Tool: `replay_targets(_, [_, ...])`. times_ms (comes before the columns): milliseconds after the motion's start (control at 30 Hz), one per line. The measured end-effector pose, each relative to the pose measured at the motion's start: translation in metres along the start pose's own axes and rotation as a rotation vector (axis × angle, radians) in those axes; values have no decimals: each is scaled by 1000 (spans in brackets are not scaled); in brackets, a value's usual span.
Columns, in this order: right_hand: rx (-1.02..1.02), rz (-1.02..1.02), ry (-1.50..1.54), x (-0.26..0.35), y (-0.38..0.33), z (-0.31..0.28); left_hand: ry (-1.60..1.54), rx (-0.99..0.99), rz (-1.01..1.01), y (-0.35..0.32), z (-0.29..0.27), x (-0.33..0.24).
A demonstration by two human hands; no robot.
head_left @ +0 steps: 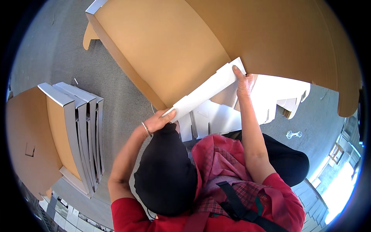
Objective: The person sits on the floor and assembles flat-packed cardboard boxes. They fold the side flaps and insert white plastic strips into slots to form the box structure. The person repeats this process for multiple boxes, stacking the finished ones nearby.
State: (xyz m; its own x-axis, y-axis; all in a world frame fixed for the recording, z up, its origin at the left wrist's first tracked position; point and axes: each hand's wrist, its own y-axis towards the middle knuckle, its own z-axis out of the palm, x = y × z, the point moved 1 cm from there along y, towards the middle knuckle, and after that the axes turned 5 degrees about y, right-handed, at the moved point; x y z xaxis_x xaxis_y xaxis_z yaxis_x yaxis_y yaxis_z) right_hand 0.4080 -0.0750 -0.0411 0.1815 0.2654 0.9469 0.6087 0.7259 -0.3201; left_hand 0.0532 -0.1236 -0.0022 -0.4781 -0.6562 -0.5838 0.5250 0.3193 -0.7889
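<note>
1. Nearest: red sleeves, plaid cloth and black strap at the lower edge.
2. Left hand, bangle on the wrist, closed around the lower-left end of a white strip.
3. Right hand pinching the strip's upper-right end, index finger laid flat along it.
4. Strip held slanting, pressed against the front edge of a big brown carton.
5. White die-cut sheets stacked just beneath the strip.
6. Left: folded cartons, grey-edged, standing on the floor.
7. Right: small white tie lying on the floor.
</note>
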Motion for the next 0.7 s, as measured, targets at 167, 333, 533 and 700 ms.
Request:
replay_targets(167, [-43,-20,-7,1,-3,6,411,-733,110,-21,7,-22])
replay_targets(333, [-96,-36,-117,3,-9,11,823,-892,591,-27,5,-101])
replay_targets(533, [-22,-32,-150,-3,-10,-2,-8,116,511,105,13,-127])
replay_targets(700, [-7,-31,-154,-8,-19,-4,98,230,370,115,32,-122])
